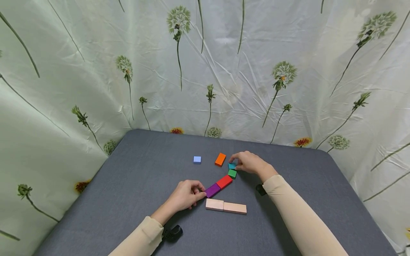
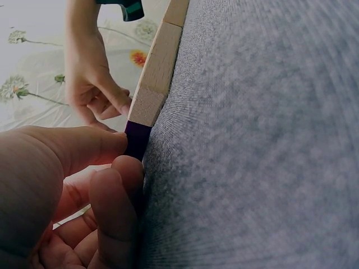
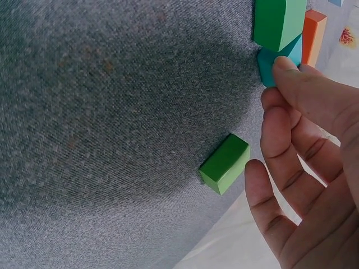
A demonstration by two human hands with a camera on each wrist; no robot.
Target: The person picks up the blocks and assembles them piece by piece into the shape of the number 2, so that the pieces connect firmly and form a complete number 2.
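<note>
Here on the surface (image 1: 144, 177), the left hand (image 1: 185, 195) pinches the purple block (image 1: 213, 191), whose long axis slants away rightward, toward the red block (image 1: 224, 182); the right hand (image 1: 252, 163) pinches the teal block (image 1: 231, 166) beside the green block (image 1: 232, 174).

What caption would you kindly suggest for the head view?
Left hand pinches a purple block, right hand a teal block.

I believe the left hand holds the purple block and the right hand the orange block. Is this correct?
The right hand holds the teal block, not the orange one: see the right wrist view. The left hand does hold the purple block.
</note>
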